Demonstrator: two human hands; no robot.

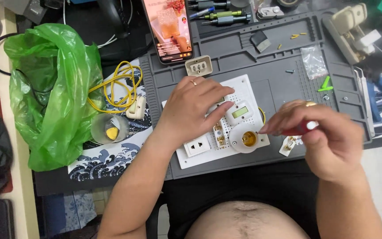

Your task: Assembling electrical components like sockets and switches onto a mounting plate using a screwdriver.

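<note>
Bare grey mat (284,84) lies open between the white board (200,155) and bag (313,61).

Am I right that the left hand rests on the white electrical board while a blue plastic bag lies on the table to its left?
Not quite: the plastic bag is green, not blue, as the head view shows. The rest holds: the left hand rests on the white electrical board, and the bag lies on the table to its left.

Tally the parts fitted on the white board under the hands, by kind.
On the white electrical board, steadied by the left hand:
Wall socket: 1
Lamp holder: 1
Small display module: 1
Brass terminal block: 1
Total: 4
The right hand grips a red-handled tool.
</note>
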